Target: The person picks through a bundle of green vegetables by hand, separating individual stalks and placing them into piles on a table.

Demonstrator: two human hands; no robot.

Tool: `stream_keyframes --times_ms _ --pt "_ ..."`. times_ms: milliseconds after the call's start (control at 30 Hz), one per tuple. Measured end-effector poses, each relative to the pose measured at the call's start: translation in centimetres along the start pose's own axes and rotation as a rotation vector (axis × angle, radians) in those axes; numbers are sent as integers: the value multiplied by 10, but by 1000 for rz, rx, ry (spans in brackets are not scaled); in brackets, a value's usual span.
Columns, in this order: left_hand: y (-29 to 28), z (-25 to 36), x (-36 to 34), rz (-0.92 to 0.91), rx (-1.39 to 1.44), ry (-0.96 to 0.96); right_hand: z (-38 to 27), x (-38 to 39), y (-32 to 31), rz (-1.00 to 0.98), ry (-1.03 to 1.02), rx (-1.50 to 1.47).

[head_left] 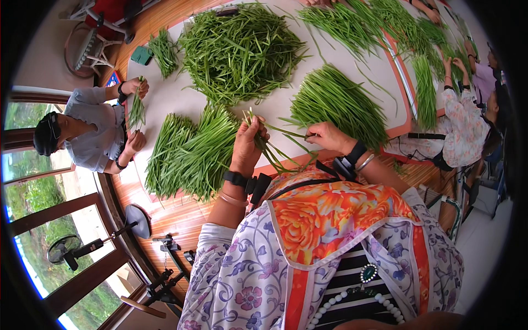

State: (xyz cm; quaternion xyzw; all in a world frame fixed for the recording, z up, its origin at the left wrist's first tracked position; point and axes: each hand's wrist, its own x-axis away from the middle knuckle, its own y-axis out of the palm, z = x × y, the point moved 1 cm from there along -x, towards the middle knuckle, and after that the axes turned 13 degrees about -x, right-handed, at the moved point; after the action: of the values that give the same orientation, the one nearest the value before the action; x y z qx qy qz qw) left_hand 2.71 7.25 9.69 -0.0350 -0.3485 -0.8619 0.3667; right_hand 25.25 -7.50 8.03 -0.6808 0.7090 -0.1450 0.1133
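Note:
My left hand [250,140] is closed around a few long green garlic chives, their pale ends sticking up past the fingers and their leaves hanging down. A thin chive strand [287,132] stretches from this small bunch toward my right hand [329,137], whose thumb and fingers pinch its end. Beside my left hand lies a stack of chives [201,151] with pale ends lined up. A second neat pile of chives [338,104] lies just beyond my right hand. Farther back sits a big tangled heap of loose chives [239,52].
The pale table [165,96] has an orange edge. At the left a co-worker [91,126] holds a small bunch of chives. Near the far left corner are a small bundle [163,53] and a green box [141,55]. More people work with chives [423,91] at the right.

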Motion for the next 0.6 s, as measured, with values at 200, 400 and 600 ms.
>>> stream_keyframes --times_ms 200,400,600 --pt "-23 60 30 81 201 231 29 8 -16 -361 317 69" --pt "-26 71 41 -25 296 168 2 -21 -1 -62 48 268" --pt "-12 41 36 6 153 -52 2 -32 33 40 165 607"
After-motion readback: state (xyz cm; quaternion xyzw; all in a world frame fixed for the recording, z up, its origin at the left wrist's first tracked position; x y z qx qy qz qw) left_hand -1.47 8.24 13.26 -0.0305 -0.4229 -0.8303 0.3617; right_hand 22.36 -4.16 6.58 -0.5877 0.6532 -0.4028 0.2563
